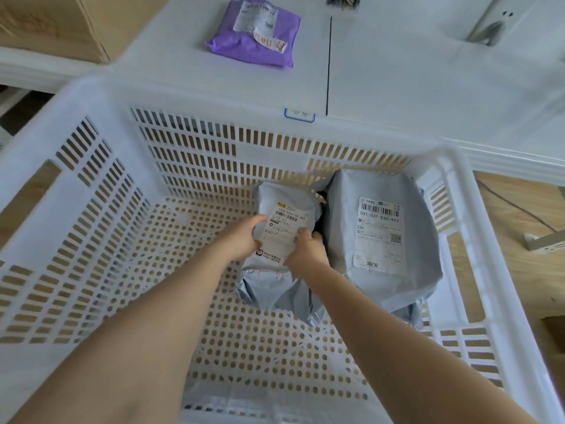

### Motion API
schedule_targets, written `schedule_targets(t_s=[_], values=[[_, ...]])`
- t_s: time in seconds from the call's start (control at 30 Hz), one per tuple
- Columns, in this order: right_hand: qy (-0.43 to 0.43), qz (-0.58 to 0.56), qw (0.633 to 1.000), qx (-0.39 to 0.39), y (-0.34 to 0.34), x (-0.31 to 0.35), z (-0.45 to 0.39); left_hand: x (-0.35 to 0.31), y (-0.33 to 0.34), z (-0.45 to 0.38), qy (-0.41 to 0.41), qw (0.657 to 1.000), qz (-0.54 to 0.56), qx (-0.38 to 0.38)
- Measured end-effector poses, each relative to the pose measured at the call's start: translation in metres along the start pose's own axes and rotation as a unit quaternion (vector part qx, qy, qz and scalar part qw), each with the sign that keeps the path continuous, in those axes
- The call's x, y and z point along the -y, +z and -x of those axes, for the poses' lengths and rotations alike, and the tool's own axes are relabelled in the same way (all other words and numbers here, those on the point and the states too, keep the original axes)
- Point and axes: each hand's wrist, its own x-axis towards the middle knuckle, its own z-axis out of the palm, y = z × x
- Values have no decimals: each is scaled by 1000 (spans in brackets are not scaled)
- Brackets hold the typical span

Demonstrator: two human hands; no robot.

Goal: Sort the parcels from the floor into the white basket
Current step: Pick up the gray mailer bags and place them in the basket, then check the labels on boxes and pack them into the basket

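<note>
**A:** We've got fingers (pixel 260 220) of our left hand (pixel 241 243) and right hand (pixel 305 249) curled round the small grey parcel (pixel 281 209), gripping both side edges, inside the white basket (pixel 91 99).

**B:** Yep, our hands hide part of its label; "D287" reads. The larger grey parcel (pixel 385 234) just beside it says "031-031-E60-901".

**A:** Purple parcel (pixel 256 35) on the white counter (pixel 412 87) beyond, writing too blurry.
</note>
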Motion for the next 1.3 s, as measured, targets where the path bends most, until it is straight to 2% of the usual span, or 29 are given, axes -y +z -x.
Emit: schedule_targets(t_s=[0.1,0.23,0.5,0.6,1.03,1.3], values=[[-20,2,1000,-10,-19,9,14,-10,-24,16,9,997,-66,-27],[-90,-8,995,-42,-56,13,43,-36,-40,42,5,994,-85,-61],[-109,-41,965,-236,-146,-49,105,-94,-42,88,50,991,-31,-117],[-102,-50,955,-275,-171,-81,125,-121,-31,102,66,989,-23,-130],[-26,-92,950,-296,-241,-216,165,-249,48,127,134,979,-47,-143],[52,-134,969,-200,-231,-286,131,-293,92,111,197,969,-74,-132]])
